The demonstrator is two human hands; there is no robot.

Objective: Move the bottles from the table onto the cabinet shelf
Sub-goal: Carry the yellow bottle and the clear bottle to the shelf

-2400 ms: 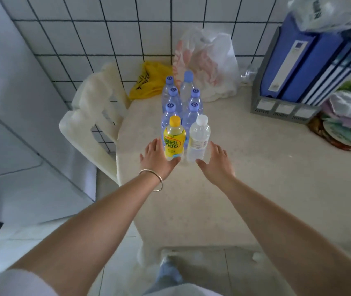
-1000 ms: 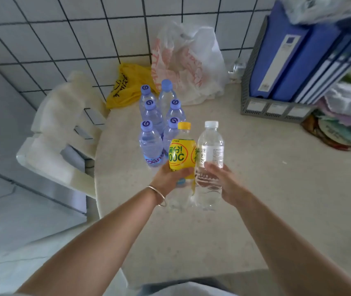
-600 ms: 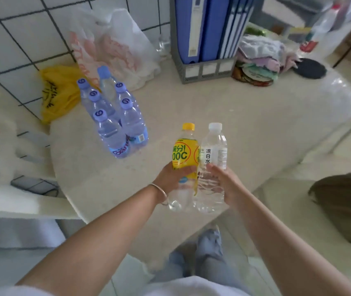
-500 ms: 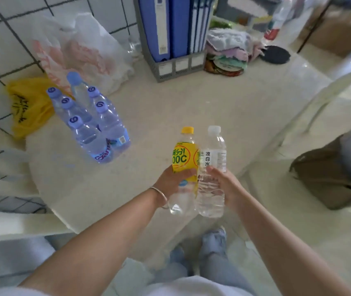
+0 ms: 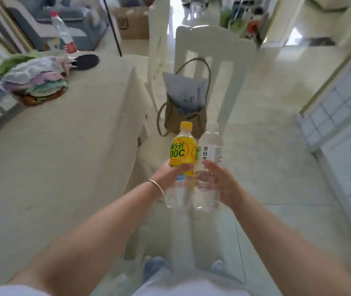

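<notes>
My left hand, with a bangle on its wrist, grips a yellow-labelled bottle with a yellow cap. Close beside it my right hand grips a clear water bottle with a white cap and white label. Both bottles are upright, side by side, held in the air past the table's right edge, over the floor. The beige table fills the left of the view. The pack of blue-capped bottles and the cabinet shelf are out of sight.
A white chair stands straight ahead with a brown bag on its seat. A pile of folded cloths and a dark round item lie on the table. A white panelled door is at right; pale tiled floor lies between.
Both hands closed on the two bottles and lifted them off the table. The view has swung right, so the blue-capped bottles left the frame and the chair with the bag came into view.
</notes>
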